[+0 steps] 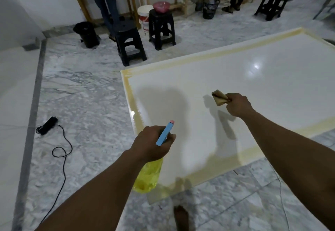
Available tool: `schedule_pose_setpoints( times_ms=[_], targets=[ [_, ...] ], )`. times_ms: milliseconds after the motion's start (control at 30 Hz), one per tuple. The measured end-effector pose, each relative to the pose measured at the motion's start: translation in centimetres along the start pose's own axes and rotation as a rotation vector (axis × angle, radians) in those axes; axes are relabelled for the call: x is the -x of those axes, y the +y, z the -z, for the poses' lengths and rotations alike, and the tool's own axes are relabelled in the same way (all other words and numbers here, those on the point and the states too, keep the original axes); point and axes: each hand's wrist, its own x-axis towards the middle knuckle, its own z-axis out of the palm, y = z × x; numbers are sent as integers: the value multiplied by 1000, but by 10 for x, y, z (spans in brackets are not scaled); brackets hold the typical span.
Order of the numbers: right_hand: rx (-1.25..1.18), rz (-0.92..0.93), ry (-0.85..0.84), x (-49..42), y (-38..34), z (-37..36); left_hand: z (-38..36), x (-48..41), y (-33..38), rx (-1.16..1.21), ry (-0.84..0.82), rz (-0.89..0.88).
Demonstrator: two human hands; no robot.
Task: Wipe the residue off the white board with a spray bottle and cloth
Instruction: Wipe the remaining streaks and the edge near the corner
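Note:
A large white board [253, 93] lies flat on the marble floor, with a yellowish band of residue along its edges. My left hand [152, 142] grips a spray bottle [147, 176] with a yellow body and a blue head, its nozzle pointing over the board's near left part. My right hand [238, 105] holds a folded tan cloth [220, 97] just above the board's middle. Shadows of both arms fall on the board.
Black plastic stools [129, 44] [161, 27] stand beyond the board, one bearing a pink bowl [161, 6]. A white bucket [143, 17], black bins [87, 34] [210, 7] and two standing people's legs are at the back. A black cable [58, 151] lies on the floor at left. My bare foot [181, 218] shows below.

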Motion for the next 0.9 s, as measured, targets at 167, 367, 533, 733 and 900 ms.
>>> schedule_pose_setpoints(
  times_ms=[167,367,533,733,900],
  targets=[
    [255,8,-107,27,35,-79,-7,-13,2,4,-9,-6],
    [337,105,-120,113,13,-154,-1,7,-4,-11,-31,-6],
    [204,157,-105,168,-15,-166,20,53,-12,-51,-20,-72],
    [-941,-261,-73,195,-56,-108,63,114,-47,-71,21,-57],
    [-1611,-429,-317,225,-97,-118,102,132,-74,-134,1,-28]
  ],
)
